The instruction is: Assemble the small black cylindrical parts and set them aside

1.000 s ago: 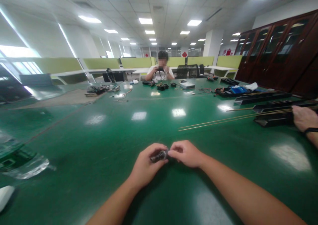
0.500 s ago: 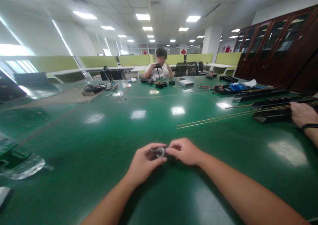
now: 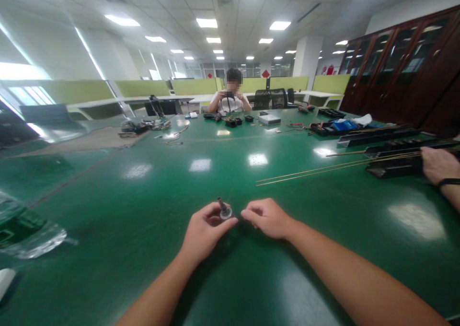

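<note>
My left hand (image 3: 204, 228) pinches a small dark metal part (image 3: 224, 211) with a thin shaft and a round silver flange, held tilted with the shaft pointing up and left, just above the green table (image 3: 151, 196). My right hand (image 3: 266, 217) rests close beside it on the right, fingers curled with thumb and forefinger pinched together. Whether something is between them I cannot make out; it does not touch the part.
Thin brass rods (image 3: 323, 170) lie ahead on the right, running to black trays (image 3: 393, 165). Another person's hand (image 3: 440, 165) with a black wristband rests there. A seated person (image 3: 230, 100) is across the table among tools. A clear plastic bag (image 3: 25, 230) lies left.
The part was held level between both hands; now my left hand alone holds it, turned so its shaft points upward. My right hand has let go and drawn slightly right.
</note>
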Demonstrator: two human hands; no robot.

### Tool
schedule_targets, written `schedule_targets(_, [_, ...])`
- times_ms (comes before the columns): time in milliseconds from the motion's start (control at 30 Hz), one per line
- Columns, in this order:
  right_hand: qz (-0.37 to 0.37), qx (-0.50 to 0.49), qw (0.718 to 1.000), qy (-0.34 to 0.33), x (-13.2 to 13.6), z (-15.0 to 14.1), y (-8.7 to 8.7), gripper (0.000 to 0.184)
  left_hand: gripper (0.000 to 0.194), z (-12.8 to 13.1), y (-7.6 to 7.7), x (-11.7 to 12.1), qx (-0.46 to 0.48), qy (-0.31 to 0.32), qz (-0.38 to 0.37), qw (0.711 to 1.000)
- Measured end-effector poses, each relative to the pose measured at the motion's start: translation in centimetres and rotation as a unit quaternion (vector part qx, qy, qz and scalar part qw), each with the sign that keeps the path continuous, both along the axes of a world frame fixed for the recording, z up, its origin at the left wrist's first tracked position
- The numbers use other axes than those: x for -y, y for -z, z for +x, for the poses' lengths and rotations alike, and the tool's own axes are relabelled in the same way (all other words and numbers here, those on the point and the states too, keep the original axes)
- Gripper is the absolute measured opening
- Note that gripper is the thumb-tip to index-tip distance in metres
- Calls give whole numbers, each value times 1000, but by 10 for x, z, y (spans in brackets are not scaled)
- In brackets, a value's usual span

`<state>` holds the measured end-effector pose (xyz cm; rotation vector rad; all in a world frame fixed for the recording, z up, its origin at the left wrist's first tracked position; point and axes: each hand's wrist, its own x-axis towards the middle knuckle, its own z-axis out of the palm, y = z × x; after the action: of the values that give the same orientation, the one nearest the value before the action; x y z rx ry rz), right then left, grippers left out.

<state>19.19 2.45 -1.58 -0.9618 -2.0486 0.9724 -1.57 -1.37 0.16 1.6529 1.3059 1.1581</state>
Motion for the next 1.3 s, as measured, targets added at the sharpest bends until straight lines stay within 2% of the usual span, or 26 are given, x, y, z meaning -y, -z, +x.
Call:
schedule_targets(233, [12, -15, 1000, 20, -1, 0, 1, 26, 30, -9, 3, -3, -58, -23, 70, 996])
schedule_targets(400, [23, -13, 1000, 16, 0, 1, 5, 21, 24, -11, 2, -3, -161, -31, 135, 977])
schedule_targets(500, [21, -17, 1000, 5, 1, 1, 6, 23, 24, -10, 1, -2, -191, -28, 152, 969])
schedule_targets(767, [30, -28, 999, -3, 3, 1, 3, 23, 24, -6, 3, -1, -194, 6, 161, 968])
schedule_targets(933, [51, -16, 999, -1, 4, 1, 3, 22, 29, -5, 3, 1, -181, 7, 167, 969])
schedule_targets(1133, [67, -11, 998, -3, 3, 1, 5, 22, 15, -3, 2, 2, -181, 19, 171, 968])
schedule_targets(1300, [75, -5, 997, -9, 3, 1, 4, 25, 15, -2, 2, 2, -169, 38, 169, 970])
